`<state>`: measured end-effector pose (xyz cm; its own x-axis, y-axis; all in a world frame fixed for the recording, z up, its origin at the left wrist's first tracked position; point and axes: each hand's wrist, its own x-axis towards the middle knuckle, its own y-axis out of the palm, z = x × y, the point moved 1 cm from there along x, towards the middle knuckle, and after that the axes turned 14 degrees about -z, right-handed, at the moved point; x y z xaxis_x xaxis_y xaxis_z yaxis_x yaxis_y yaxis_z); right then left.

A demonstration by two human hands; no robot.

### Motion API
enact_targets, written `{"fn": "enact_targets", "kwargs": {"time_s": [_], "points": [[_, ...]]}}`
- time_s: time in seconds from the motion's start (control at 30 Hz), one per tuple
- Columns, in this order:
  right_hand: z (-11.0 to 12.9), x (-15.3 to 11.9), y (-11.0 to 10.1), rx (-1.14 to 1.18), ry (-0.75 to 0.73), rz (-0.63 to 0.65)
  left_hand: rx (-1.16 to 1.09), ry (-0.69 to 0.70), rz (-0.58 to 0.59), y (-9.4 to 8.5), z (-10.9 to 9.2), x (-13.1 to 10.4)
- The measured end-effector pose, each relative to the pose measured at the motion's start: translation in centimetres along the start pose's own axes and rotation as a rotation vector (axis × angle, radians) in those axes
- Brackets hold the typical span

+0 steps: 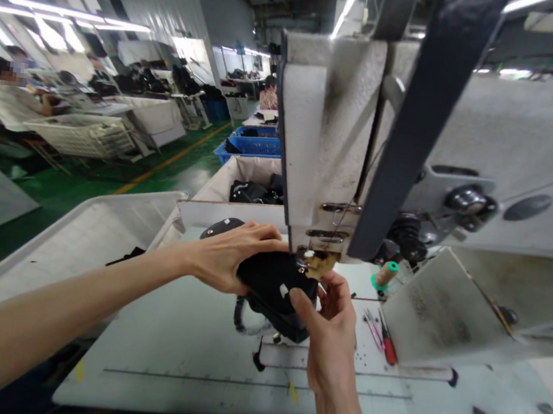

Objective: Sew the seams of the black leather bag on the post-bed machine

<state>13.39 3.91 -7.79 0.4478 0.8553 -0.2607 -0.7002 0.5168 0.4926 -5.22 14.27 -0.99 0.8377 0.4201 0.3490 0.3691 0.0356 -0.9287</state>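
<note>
Black sewn piece (268,274), with a small white tab: one, above the pale worktable (177,356), just under the sewing machine's head (325,139), which rises at one o'clock from it. Your left hand (230,255), at ten o'clock, is clamped over the piece's far left side; your right hand (335,322), at four o'clock, has its thumb pressed on the near right edge, fingers curled behind. Also listed: thread spool (386,274) at two o'clock, pink tweezers (375,330) and red-handled tool (388,345) at four, blue crates (251,145) at eleven.
</note>
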Motion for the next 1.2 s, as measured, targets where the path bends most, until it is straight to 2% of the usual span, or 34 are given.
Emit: {"fn": "enact_targets", "kwargs": {"time_s": [0.2,0.33,0.53,0.63,0.77,0.87,1.0,1.2], "points": [[-0.2,-0.2,-0.5,0.015,-0.011,-0.046,0.043,0.047,-0.036,0.4,-0.1,-1.8],[0.0,0.4,-0.6,0.038,0.016,-0.011,0.085,0.015,-0.014,0.7,-1.3,-2.6],[0.0,1.0,-1.1,0.022,-0.007,0.035,0.101,0.055,-0.084,0.9,-2.8,-2.7],[-0.2,0.4,-1.8,-0.062,-0.096,0.028,0.127,0.060,-0.084,0.7,-3.3,-2.6],[-0.4,-1.2,-3.0,-0.268,-0.304,-0.026,0.154,0.007,-0.078,0.2,-4.1,-2.7],[0.0,-1.9,-3.7,-0.358,-0.355,-0.018,0.154,-0.022,-0.080,0.0,-4.6,-2.7],[0.9,-1.1,-3.8,-0.303,-0.259,0.066,0.150,-0.041,-0.068,0.0,-4.9,-2.6],[1.5,0.3,-2.5,-0.074,0.053,0.019,0.147,-0.003,-0.080,0.3,-4.8,-2.7]]}}
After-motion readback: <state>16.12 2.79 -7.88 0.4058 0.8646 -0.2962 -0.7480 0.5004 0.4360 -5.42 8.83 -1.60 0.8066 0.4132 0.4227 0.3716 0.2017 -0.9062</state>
